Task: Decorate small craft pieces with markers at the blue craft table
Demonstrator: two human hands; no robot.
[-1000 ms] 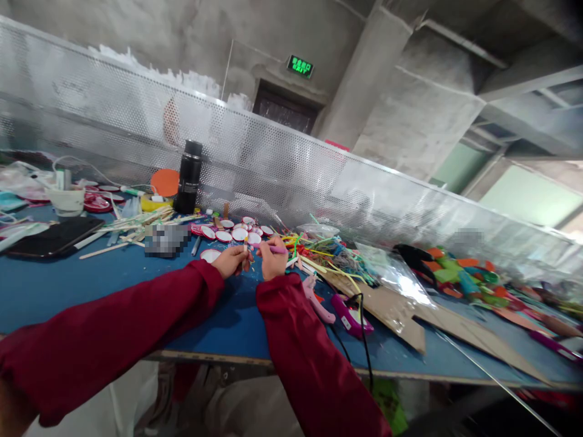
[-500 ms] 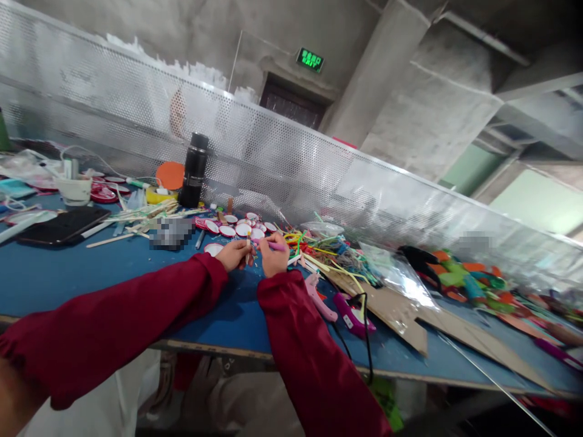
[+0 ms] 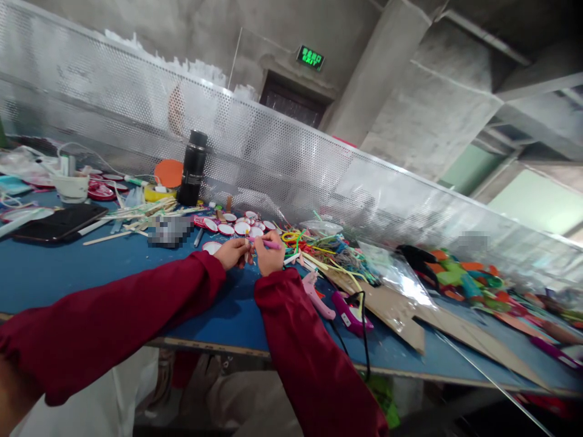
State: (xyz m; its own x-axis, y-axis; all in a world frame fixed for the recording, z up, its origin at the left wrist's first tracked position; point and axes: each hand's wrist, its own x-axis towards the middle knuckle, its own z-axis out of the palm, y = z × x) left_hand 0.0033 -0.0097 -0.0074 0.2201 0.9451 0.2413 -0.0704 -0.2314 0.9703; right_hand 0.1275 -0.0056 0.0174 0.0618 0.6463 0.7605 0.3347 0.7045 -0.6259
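My right hand (image 3: 269,256) is closed around a slim purple pen-like tool (image 3: 272,244), whose tip points left toward my other hand. Closed in a pinch, my left hand (image 3: 234,254) grips a small thin white stick (image 3: 247,254) with a yellowish top. The tool's tip is at or very near this stick; whether they touch is too small to tell. Just beyond my fingers lie several round white discs with red rims (image 3: 242,228). Another white disc (image 3: 212,247) lies beside my left hand, partly hidden by it.
A black bottle (image 3: 192,169) stands by the perforated metal screen (image 3: 291,158). Coloured cords (image 3: 337,247), a pink glue gun (image 3: 317,295) and a purple device (image 3: 350,314) with a black cable lie to the right, near cardboard (image 3: 392,321). A black phone (image 3: 61,223) and thin sticks (image 3: 141,213) are left.
The purple tool has shifted slightly left, its tip closer to the white stick in my left hand. The whole view has moved a little; the grips are the same.
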